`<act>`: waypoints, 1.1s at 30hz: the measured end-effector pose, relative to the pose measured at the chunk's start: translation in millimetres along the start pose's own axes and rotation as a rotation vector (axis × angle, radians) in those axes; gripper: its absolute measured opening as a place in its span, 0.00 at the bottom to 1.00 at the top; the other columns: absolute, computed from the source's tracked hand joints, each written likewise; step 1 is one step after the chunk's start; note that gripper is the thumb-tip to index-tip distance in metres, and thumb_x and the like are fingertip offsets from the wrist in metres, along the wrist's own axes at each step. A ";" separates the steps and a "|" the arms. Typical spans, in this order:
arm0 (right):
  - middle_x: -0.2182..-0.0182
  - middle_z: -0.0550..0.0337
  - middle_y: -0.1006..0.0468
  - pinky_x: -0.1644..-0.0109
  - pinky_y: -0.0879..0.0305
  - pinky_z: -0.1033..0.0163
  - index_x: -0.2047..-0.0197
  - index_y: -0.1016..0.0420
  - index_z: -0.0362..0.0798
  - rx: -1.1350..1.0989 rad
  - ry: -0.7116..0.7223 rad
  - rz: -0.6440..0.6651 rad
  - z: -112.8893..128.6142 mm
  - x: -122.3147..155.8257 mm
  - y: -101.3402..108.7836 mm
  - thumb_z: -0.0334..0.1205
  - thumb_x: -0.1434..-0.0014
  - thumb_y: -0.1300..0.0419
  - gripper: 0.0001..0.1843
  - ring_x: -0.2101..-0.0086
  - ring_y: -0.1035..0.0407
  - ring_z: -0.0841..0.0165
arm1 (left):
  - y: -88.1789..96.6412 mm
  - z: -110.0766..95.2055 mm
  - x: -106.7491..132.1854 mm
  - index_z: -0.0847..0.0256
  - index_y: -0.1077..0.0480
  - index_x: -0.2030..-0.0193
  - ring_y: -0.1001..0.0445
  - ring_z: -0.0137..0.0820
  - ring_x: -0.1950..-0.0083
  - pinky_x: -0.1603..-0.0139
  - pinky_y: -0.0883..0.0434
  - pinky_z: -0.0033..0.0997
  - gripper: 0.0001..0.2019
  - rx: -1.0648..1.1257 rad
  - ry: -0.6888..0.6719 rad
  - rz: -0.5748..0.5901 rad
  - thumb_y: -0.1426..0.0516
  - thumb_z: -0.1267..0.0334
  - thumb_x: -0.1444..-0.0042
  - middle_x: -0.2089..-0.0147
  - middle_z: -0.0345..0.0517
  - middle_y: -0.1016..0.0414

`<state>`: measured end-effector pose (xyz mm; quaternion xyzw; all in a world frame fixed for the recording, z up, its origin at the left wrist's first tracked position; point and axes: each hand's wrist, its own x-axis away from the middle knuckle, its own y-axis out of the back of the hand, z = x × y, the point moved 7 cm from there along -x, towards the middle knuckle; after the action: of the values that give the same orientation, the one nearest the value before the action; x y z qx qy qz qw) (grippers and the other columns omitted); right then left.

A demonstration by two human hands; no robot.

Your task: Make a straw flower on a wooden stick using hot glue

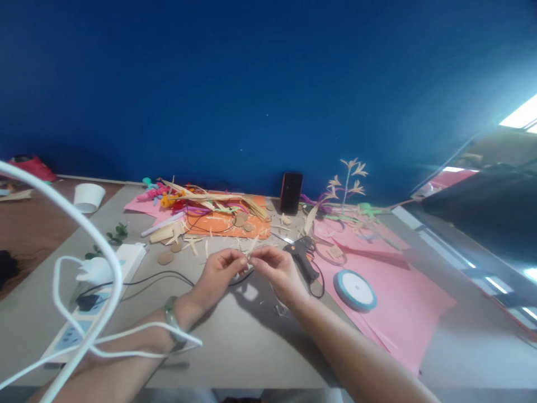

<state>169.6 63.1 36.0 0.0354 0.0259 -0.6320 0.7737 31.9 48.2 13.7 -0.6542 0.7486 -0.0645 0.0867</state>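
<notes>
Evidently both hands meet over the middle of the grey table (251, 347), and between them sits a small pale straw strip (253, 246), raised a little above the surface. The left hand (218, 272) pinches its near end with thumb and forefinger closed tight. The right hand (280, 270) is likewise narrowed to a pinch on the other side, and the fingertips of the two almost touch.

The strip looks dry, thin and very light. It seems stiff along its length yet likely to crease or split if bent hard, so I judge that a gentle fingertip pinch close to the ends, as here, suits it better than a full grip.

Just beside the right hand lies a black glue gun (302, 256), its cord looping near a spool of blue ribbon (355, 289) on pink paper (398, 313). Further back an orange sheet (222, 225) carries more straw pieces and coloured bits, with a dark phone (291, 192) propped upright behind. To the left lie a white power strip (128, 258) and a white cup (89, 197).

A white cable (84, 223) crosses the near left of the view, blurred, and covers part of the left forearm. How much of the strip the fingers hide I cannot tell, and its shape is too small to make out. The right edge of the view is washed by glare.
</notes>
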 end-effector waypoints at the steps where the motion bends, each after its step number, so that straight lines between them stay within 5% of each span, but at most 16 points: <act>1: 0.73 0.59 0.22 0.62 0.33 0.62 0.71 0.22 0.46 -0.002 0.005 -0.012 0.4 -0.2 0.6 0.42 0.52 0.31 0.08 0.71 0.29 0.68 | -0.2 -0.3 0.2 0.64 0.29 0.70 0.34 0.25 0.72 0.67 0.37 0.26 0.09 -0.012 -0.003 0.003 0.40 0.59 0.46 0.75 0.39 0.31; 18: 0.79 0.65 0.28 0.69 0.38 0.65 0.74 0.27 0.47 -0.100 -0.061 0.007 1.5 -0.6 -1.9 0.43 0.54 0.31 0.11 0.77 0.35 0.72 | -4.9 3.8 0.6 0.64 0.29 0.70 0.35 0.26 0.71 0.67 0.37 0.26 0.09 -0.048 -0.028 0.096 0.41 0.59 0.45 0.74 0.40 0.31; 29: 0.79 0.67 0.31 0.69 0.39 0.66 0.75 0.30 0.48 -0.088 -0.027 0.026 1.7 -1.2 -1.2 0.43 0.52 0.32 0.12 0.77 0.38 0.73 | -1.8 7.2 1.5 0.63 0.29 0.70 0.35 0.26 0.71 0.68 0.36 0.26 0.09 -0.101 -0.036 0.058 0.40 0.59 0.46 0.74 0.40 0.31; 33: 0.74 0.63 0.27 0.66 0.37 0.64 0.64 0.25 0.48 -0.126 -0.020 0.119 5.9 -9.3 2.1 0.48 0.56 0.29 0.18 0.73 0.35 0.71 | 10.7 8.4 -3.5 0.63 0.28 0.68 0.33 0.27 0.71 0.69 0.35 0.25 0.10 -0.078 -0.033 -0.048 0.40 0.58 0.47 0.74 0.41 0.29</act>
<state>169.8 72.0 42.8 -0.0184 0.0558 -0.5823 0.8109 23.8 53.2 3.4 -0.6758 0.7331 -0.0267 0.0718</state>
